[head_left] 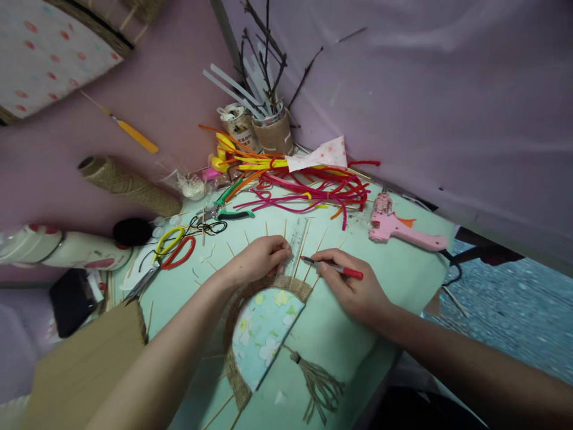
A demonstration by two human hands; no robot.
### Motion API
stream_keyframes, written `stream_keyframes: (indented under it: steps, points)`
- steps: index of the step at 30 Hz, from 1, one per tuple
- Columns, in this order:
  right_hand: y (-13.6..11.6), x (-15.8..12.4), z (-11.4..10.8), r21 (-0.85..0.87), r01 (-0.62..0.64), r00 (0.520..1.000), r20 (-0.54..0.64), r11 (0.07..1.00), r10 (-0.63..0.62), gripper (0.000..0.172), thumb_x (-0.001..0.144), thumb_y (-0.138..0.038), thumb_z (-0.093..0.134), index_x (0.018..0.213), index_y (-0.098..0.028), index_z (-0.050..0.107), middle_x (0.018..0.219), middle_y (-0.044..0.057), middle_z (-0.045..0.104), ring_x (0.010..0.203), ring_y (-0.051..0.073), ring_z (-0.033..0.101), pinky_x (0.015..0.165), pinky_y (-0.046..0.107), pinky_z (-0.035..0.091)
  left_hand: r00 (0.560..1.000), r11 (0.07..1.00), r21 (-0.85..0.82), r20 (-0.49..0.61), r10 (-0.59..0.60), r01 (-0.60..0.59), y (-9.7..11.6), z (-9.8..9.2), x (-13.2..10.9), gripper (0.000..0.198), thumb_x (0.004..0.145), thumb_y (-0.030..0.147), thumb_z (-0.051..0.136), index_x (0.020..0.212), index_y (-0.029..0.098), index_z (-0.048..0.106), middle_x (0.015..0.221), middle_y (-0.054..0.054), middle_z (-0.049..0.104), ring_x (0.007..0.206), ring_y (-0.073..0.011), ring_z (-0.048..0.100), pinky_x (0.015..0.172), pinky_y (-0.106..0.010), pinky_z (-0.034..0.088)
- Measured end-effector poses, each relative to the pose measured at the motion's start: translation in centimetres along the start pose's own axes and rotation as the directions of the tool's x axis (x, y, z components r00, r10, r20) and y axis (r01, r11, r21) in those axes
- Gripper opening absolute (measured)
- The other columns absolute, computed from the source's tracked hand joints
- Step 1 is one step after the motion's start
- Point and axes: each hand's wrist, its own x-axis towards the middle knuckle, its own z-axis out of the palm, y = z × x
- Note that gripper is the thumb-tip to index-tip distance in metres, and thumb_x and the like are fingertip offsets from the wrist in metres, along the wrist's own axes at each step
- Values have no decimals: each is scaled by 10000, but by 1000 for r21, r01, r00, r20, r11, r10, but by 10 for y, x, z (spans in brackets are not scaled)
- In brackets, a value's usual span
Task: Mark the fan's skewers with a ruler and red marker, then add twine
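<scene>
Left hand [262,257] pins a clear ruler [299,236] at a twine-edged fan [264,328]; right hand [353,292] pinches a red pen [333,268], tip best hugging the ruler's edge

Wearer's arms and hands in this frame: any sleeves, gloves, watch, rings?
Nothing worn that shows. The left hand and right hand are bare: no gloves, no ring visible. The left forearm and right forearm are bare to the frame edge, with no sleeve, watch or band in view.
</scene>
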Motion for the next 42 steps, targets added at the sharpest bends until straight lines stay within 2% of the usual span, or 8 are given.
stream_keyframes:
  steps: [31, 42]
  points:
    - [-1, 0, -1, -15, -8, 1000, 20, 1000, 8, 179, 903, -248, 486, 967, -194, 644, 892, 24, 691, 805, 159, 637, 744, 260, 483, 1000, 1000, -5, 16, -10, 10, 2, 0, 1, 253, 856, 425, 457, 769, 195, 515, 564, 30, 553, 450, -100, 430, 456, -218, 347]
    - [-1, 0, -1, -23, -15, 1000, 24, 1000, 16, 189, 910, -256, 457, 938, -198, 635, 820, 20, 688, 762, 162, 644, 701, 268, 483, 1000, 1000, 20, 7, -12, 12, 1, 0, 2, 269, 849, 444, 451, 775, 196, 526, 571, 24, 555, 469, -106, 437, 473, -223, 350]
